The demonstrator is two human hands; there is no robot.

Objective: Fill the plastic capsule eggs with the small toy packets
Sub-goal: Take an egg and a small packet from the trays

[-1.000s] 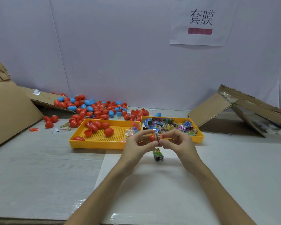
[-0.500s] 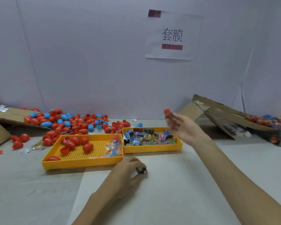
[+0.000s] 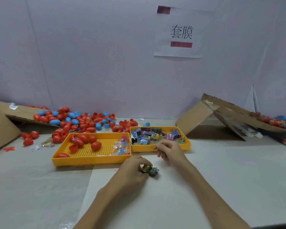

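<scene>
My left hand [image 3: 134, 171] lies on the white table and pinches a small green toy packet [image 3: 151, 170] at its left end. Just in front of the right yellow tray [image 3: 187, 144], my right hand [image 3: 169, 151] hovers with fingers loosely curled and nothing visible in it. That tray holds several coloured toy packets [image 3: 153, 135]. The left yellow tray [image 3: 89, 158] holds several red capsule eggs [image 3: 85, 140] and egg halves, plus clear candy-coloured packets [image 3: 120, 146] at its right end.
A heap of red and blue eggs [image 3: 76, 120] lies behind the left tray on a cardboard flap [image 3: 20, 113]. On the right a folded cardboard ramp [image 3: 221, 113] carries filled eggs [image 3: 271, 120]. A paper sign [image 3: 182, 32] hangs on the wall.
My right hand, which held a red egg raised toward the right ramp, has come back down empty to the right tray's front. My left hand stays on the green packet.
</scene>
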